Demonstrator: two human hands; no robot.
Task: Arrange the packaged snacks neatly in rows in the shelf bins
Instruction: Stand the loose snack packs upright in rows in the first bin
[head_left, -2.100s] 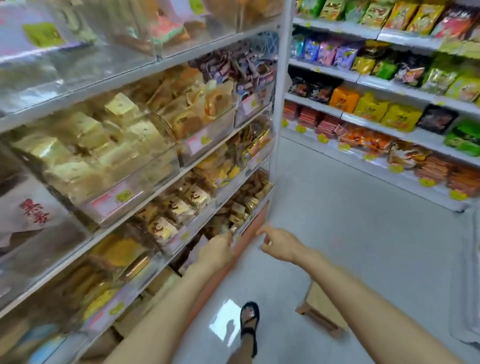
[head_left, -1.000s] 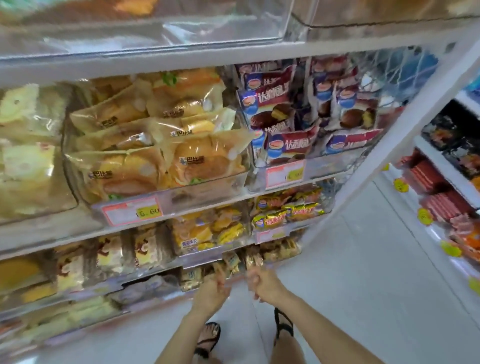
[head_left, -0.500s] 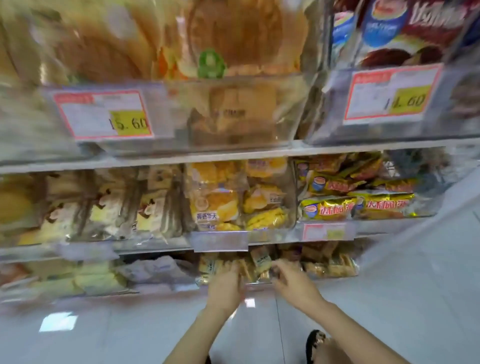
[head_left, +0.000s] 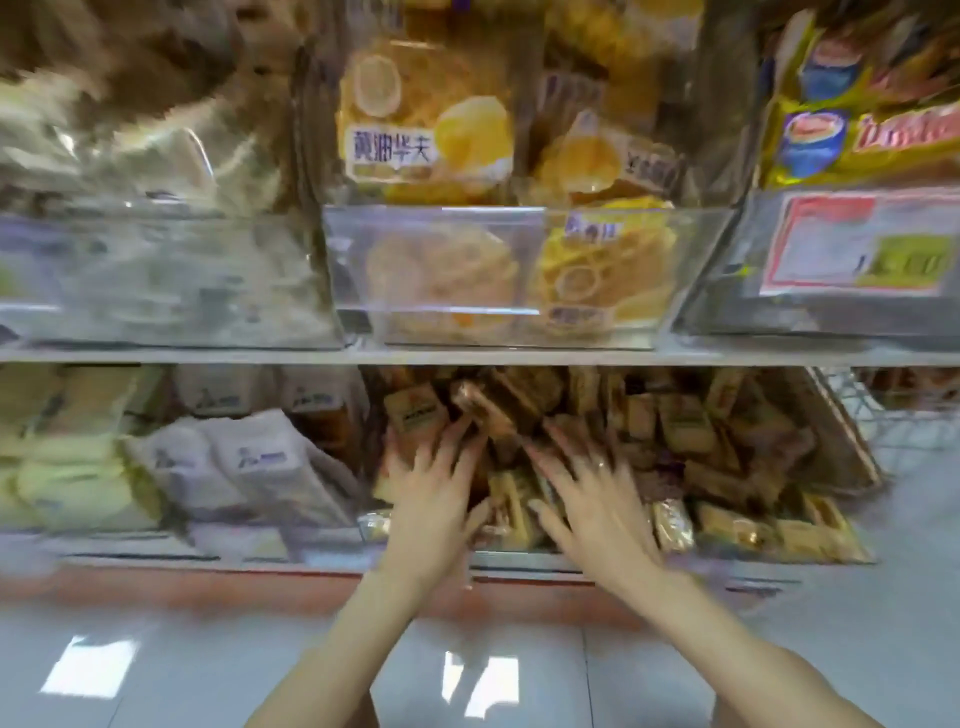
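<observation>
The bottom shelf bin (head_left: 847, 447) holds a loose heap of small brown and yellow snack packs (head_left: 675, 431). My left hand (head_left: 434, 493) lies flat on the left side of the heap with its fingers spread. My right hand (head_left: 592, 493) is spread over the packs just to its right, fingers straight and pointing into the bin. Neither hand has its fingers curled round a pack. One brown pack (head_left: 488, 410) sticks up tilted above my fingertips. The frame is blurred by motion.
White packets (head_left: 260, 467) and pale yellow packets (head_left: 67, 478) fill the bins to the left. Above, a clear bin (head_left: 467, 223) holds yellow waffle packs (head_left: 426, 114), next to a price tag (head_left: 857, 249). A wire basket (head_left: 898, 410) stands right. Glossy floor lies below.
The view has dropped close to the bottom shelf. Both hands have moved from the bin's front edge into the heap of small packs and now lie spread on it.
</observation>
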